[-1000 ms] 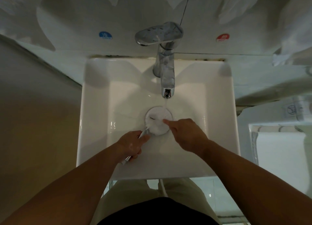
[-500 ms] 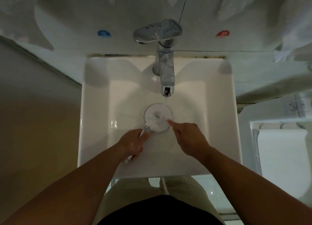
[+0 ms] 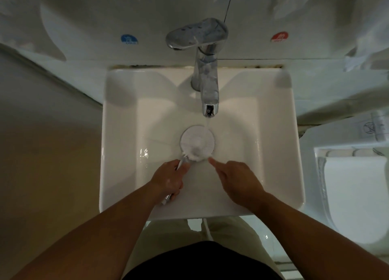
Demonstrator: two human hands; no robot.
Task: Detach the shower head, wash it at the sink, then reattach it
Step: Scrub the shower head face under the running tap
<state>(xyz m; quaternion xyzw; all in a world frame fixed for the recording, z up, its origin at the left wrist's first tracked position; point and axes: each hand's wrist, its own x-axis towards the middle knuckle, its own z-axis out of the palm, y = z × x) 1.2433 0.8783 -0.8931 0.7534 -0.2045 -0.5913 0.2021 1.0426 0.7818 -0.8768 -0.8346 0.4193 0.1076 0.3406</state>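
My left hand [image 3: 168, 179] grips the handle of the shower head [image 3: 196, 143], face-up mid-sink [image 3: 117, 174] under the tap [image 3: 207, 86] stream. My right hand [image 3: 235, 178] holds nothing, forefinger stretched to its near rim. I should rub every nozzle, tilting the face through the water.

Gleams glossy, smooth and wet in white ceramic at the sink [image 3: 126, 136], with mirror-bright polished metal on the tap [image 3: 205, 77]. Shows a thin shiny metal rim round a pale, water-covered face on the shower head [image 3: 196, 143], and bright metal again on its handle [image 3: 180, 163]. Looks soft and matt in pale cloth at the trousers [image 3: 166, 235], smooth and dull on the pale wall [image 3: 84, 16], flat and printed on the blue sticker [image 3: 128, 39] and the red sticker [image 3: 279, 36].
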